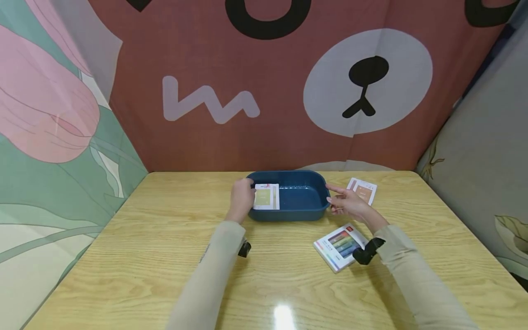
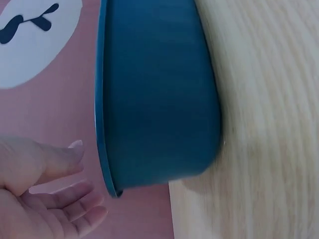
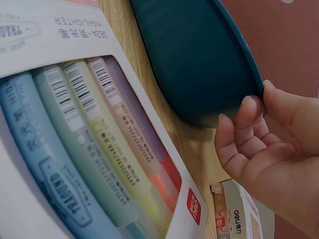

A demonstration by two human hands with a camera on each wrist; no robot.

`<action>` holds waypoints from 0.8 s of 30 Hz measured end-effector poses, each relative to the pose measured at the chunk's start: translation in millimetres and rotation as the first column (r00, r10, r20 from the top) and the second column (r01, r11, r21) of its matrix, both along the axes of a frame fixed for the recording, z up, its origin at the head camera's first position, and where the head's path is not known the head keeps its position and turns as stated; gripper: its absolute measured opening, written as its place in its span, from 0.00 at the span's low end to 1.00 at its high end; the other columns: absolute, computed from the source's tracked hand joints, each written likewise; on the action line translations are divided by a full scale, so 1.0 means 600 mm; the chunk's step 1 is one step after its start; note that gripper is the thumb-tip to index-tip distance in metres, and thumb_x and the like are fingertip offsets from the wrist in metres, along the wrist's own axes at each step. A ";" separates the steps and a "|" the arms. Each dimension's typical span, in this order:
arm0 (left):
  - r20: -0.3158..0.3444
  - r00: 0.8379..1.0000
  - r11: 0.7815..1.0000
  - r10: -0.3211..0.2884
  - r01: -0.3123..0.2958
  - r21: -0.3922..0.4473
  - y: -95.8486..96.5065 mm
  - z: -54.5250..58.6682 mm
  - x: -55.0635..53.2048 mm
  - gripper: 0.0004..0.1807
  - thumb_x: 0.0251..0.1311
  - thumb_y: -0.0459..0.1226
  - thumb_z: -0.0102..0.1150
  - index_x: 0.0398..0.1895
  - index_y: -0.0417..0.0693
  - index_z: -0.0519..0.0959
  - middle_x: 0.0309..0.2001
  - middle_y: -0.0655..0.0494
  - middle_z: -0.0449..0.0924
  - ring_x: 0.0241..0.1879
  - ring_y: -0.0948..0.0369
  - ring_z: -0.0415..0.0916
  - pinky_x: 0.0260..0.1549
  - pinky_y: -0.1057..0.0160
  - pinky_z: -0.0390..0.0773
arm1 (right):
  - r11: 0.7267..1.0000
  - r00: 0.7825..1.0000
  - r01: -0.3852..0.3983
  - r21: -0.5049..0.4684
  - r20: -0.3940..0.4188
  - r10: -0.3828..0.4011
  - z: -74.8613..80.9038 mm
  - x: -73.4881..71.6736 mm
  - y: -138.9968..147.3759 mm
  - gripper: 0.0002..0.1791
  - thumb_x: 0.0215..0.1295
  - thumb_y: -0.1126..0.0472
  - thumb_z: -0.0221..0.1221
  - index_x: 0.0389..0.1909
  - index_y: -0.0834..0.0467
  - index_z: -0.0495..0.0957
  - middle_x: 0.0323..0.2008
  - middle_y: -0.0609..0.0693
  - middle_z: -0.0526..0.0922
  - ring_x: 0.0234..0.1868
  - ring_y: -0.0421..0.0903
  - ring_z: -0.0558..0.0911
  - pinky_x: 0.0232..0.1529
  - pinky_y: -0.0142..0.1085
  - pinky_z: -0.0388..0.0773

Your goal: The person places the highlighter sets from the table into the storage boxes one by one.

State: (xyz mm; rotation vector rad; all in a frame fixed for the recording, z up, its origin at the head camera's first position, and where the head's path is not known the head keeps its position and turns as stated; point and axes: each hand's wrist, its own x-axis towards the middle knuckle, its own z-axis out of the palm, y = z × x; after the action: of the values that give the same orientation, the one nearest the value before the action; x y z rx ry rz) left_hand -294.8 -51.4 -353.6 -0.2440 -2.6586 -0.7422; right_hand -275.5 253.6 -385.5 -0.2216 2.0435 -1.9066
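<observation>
A dark blue rectangular bin [image 1: 303,214] stands on the table near its back edge. Inside its left end lies a white box with a yellow-green label [image 1: 264,197]. My left hand [image 1: 242,196] is at the bin's left end; in the left wrist view its thumb and loosely bent fingers [image 2: 75,209] are a little apart from the rim. At the opposite end, my right hand [image 1: 348,205] pinches the bin's rim between thumb and fingertips [image 3: 246,109]. Below the right wrist lies a white pack of highlighters [image 1: 342,247], its window showing pastel pens.
Behind the right hand, a small white box with an orange-brown label [image 1: 364,191] lies on the wooden table [image 1: 136,256]. A reddish cloth with a bear print [image 1: 284,142] hangs right behind the table, with patterned cloths at both sides.
</observation>
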 end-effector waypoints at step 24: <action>0.255 0.927 0.864 -0.275 0.122 0.489 -0.116 -0.168 -0.153 0.23 0.50 0.40 0.64 0.52 0.50 0.76 0.33 0.45 0.77 0.27 0.56 0.74 0.23 0.60 0.74 | 0.999 1.000 -0.013 0.041 -0.012 0.013 -0.004 -0.002 0.004 0.32 0.68 0.65 0.45 0.69 0.61 0.43 0.24 0.53 0.71 0.24 0.42 0.73 0.32 0.35 0.74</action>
State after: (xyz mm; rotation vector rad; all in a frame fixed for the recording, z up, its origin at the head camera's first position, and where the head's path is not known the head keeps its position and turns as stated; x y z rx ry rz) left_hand -386.9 -120.8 -454.3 -0.2933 -2.6572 -1.5817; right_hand -276.5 256.2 -387.9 -0.2363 2.0823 -1.8579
